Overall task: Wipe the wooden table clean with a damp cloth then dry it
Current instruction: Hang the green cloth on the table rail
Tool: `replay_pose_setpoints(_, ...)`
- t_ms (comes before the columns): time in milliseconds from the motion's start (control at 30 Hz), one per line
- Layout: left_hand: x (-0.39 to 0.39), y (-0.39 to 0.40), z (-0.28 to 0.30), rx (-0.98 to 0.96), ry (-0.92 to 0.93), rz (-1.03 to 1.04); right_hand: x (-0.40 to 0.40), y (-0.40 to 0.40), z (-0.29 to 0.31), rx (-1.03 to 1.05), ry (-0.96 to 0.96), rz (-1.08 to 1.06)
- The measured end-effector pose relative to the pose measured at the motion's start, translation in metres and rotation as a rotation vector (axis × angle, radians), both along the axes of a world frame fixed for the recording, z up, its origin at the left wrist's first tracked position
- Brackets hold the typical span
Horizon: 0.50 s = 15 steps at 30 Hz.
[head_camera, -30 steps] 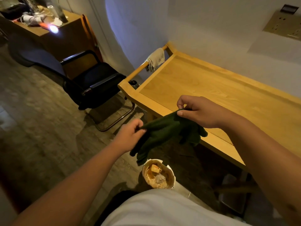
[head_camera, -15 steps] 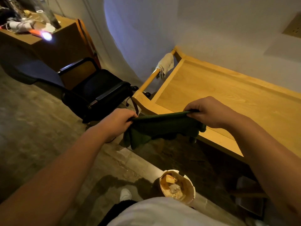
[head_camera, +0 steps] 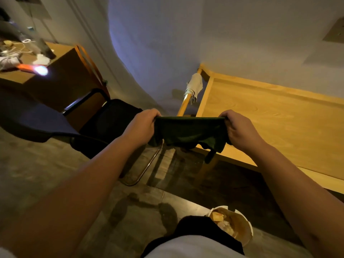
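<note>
A dark green cloth (head_camera: 188, 131) hangs stretched between my two hands, just off the near left corner of the light wooden table (head_camera: 270, 116). My left hand (head_camera: 143, 125) grips the cloth's left top corner and my right hand (head_camera: 238, 129) grips its right top corner. The lower edge of the cloth dangles loose in front of the table's corner. A pale grey rag (head_camera: 194, 86) is draped over the rail at the table's left end.
A black office chair (head_camera: 104, 123) with a chrome frame stands left of the table. A brown desk (head_camera: 55, 75) with clutter and a glowing light sits at the far left. A bin (head_camera: 232, 224) with rubbish stands on the floor near my feet.
My hands have moved apart and risen, pulling the bunched green cloth out flat between them. The view has tilted up and shifted left.
</note>
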<state>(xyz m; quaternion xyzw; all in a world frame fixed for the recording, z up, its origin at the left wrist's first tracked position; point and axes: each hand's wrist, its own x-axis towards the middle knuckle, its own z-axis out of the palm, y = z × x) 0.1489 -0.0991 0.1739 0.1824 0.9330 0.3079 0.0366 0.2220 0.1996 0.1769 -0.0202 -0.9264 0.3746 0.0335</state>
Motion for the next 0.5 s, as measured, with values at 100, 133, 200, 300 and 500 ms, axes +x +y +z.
replay_pose_setpoints(100,-0.032,0.006,-0.008,0.000,-0.034,-0.025,-0.020,0.010,-0.013,0.068,0.009,-0.040)
replay_pose_setpoints(133,-0.043,0.008,-0.012,0.007,-0.059,-0.029,-0.027,0.013,-0.018,0.077,0.001,-0.055)
replay_pose_setpoints(200,-0.064,0.013,-0.022,0.021,-0.096,-0.032,-0.042,0.018,-0.029,0.072,-0.034,-0.083)
replay_pose_setpoints(300,-0.099,0.023,-0.039,0.005,-0.125,-0.056,-0.071,0.029,-0.048,0.035,-0.094,-0.109)
replay_pose_setpoints(500,-0.159,0.042,-0.069,-0.146,-0.196,-0.090,-0.133,0.051,-0.087,0.086,-0.172,-0.057)
